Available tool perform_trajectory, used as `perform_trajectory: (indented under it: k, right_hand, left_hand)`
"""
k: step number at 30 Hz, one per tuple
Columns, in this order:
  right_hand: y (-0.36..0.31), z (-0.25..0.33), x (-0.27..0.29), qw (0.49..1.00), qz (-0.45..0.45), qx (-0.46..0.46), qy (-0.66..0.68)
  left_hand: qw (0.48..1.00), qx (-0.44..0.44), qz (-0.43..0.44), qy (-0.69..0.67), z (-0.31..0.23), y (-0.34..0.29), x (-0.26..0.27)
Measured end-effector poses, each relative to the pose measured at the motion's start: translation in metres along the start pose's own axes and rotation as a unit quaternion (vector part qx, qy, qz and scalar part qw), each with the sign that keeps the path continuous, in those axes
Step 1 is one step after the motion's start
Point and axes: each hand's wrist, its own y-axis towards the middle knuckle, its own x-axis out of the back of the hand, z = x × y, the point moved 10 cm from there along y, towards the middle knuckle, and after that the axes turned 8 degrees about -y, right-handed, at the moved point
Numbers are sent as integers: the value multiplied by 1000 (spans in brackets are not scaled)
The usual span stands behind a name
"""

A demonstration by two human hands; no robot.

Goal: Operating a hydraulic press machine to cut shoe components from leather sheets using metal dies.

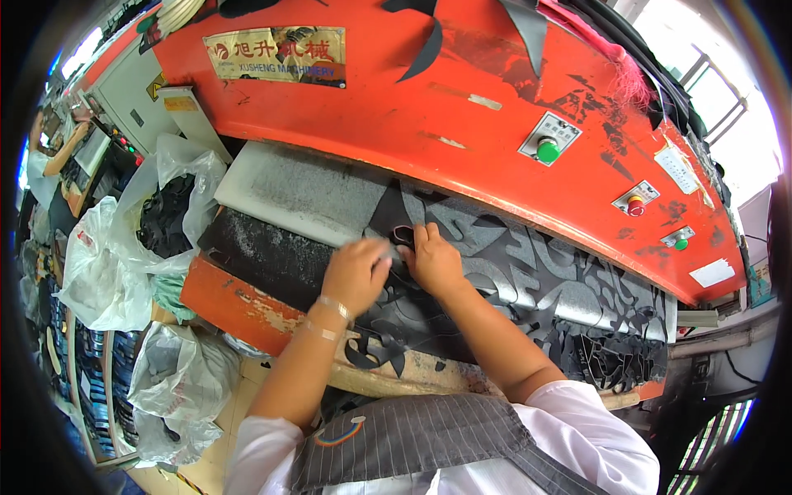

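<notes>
My right hand (435, 257) grips a small dark loop-shaped piece with a pale pinkish rim (402, 234), thumb and fingers closed round its near side. Close beside it on the left, my left hand (359, 271) is curled with fingers pressed together. Whatever lies in those fingers is hidden and slightly blurred. Both hands are above the pale grey cutting bed (289, 186) of a red press. Black sheet material (528, 247) with cut-out shapes covers the bed to the right. A pointed black offcut (388, 210) lies just beyond my hands.
The red press beam (396, 107) spans the far side, with green (548, 150) and red (635, 206) buttons. Black scraps (615, 359) hang over the near right edge. Plastic bags (103, 264) with dark pieces crowd the left. A worn orange ledge (235, 305) fronts the bed.
</notes>
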Motion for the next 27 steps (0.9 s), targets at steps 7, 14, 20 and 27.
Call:
perform_trajectory:
  k: [7,14,20,27]
  right_hand:
    - [48,-78,-13,947,40,-131,291]
    - [85,20,0,996,-32,-85,24]
    - [93,29,-10,989,65,-128,-30]
    - [86,5,-6,985,39,-166,21]
  left_hand:
    - [994,-31,-17,108,57,27,-20]
    - [997,10,-68,38,72,22,-15]
    - [997,17,-69,30,77,19,-12]
    - [997,3,-67,44,70,24,-14]
